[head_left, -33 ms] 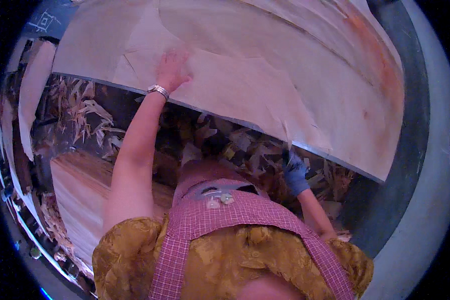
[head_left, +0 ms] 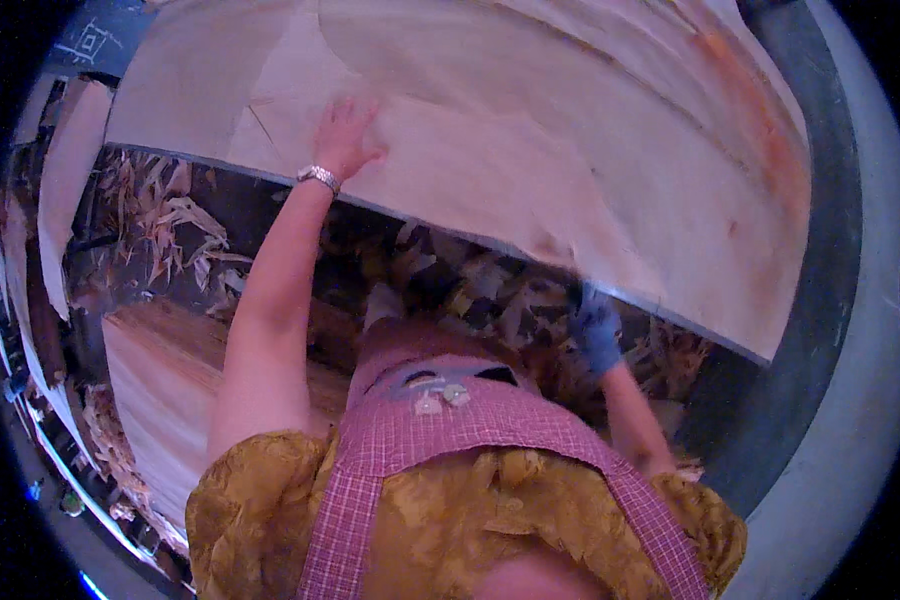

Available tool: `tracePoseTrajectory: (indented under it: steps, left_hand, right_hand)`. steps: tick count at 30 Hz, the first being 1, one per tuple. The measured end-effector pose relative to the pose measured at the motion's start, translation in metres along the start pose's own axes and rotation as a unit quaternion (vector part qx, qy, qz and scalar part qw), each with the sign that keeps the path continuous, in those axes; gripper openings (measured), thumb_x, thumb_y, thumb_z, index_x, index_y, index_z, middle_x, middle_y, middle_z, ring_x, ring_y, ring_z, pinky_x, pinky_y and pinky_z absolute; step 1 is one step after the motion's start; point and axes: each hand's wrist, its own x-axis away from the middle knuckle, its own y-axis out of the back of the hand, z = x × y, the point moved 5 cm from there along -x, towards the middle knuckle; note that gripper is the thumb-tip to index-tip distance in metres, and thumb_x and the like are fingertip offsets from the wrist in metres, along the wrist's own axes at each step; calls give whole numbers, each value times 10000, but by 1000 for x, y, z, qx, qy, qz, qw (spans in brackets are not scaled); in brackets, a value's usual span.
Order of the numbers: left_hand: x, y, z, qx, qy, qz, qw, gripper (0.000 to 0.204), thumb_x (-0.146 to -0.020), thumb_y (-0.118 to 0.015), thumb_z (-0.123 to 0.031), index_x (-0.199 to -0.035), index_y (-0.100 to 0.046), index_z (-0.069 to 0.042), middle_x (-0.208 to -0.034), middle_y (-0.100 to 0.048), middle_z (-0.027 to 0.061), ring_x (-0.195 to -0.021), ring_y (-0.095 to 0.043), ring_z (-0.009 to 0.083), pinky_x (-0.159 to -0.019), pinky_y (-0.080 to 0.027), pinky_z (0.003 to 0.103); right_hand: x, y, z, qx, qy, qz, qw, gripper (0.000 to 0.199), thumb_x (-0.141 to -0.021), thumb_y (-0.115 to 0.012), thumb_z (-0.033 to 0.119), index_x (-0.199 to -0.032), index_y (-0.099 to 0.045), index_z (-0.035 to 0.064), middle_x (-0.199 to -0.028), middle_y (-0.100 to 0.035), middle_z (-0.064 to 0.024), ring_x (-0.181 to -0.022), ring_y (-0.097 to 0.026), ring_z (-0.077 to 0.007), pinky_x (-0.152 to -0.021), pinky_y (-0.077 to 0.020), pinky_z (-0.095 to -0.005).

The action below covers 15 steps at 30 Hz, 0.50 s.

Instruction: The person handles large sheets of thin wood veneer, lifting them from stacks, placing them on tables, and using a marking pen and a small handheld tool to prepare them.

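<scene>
A wide stack of thin pale wood veneer sheets [head_left: 450,130] lies in front of me, with orange-brown grain toward its right end. My left hand [head_left: 348,140], bare and with a metal-banded watch [head_left: 318,178] at the wrist, rests flat on the top sheet, fingers spread. At the near edge, right of the middle, is my right hand [head_left: 596,332] in a blue glove. Its fingers look closed around something dark just at the edge, but blur and shadow hide what it is. Beside it, the sheet's edge is slightly ragged.
Torn veneer scraps [head_left: 490,285] fill the dark space below the near edge, and more shavings [head_left: 165,220] lie at the left. Another wood stack [head_left: 160,385] lies low at the left. Long veneer pieces [head_left: 70,180] stand at the far left. A grey-green floor strip [head_left: 875,300] runs along the right.
My right hand has shifted slightly at the near edge. A thin pale strip that stood up above it is no longer upright there. My left hand stays in place.
</scene>
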Motion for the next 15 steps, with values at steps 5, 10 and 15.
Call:
tracePoseTrajectory:
  steps: [5,10,15]
  left_hand:
    - [1,5,-5,56,26,-10,998,957,-724,-787,-474,-1512,-293,-250,-1569,-229,181,-1438,-227,412,-1177,-206,479]
    - [7,4,0,62,31,-89,994,1017,-675,-819,-467,-1470,-304,-98,-1520,-281,215,-1406,-275,410,-1162,-221,486]
    - [13,10,2,85,39,-120,988,1045,-667,-802,-517,-1424,-303,3,-1473,-327,233,-1384,-297,405,-1150,-231,493]
  right_hand:
    - [-142,5,8,2,-10,-36,999,434,-850,-678,275,-1241,-568,121,-1009,-606,-153,-906,-615,-355,-723,-512,-452]
    - [-137,33,0,-128,-50,-118,984,244,-852,-678,222,-1047,-648,78,-947,-653,-140,-829,-651,-320,-716,-518,-407]
    - [-55,41,-89,-435,-248,-167,849,263,-933,-629,181,-1142,-637,21,-955,-665,-34,-841,-598,-151,-753,-498,-312]
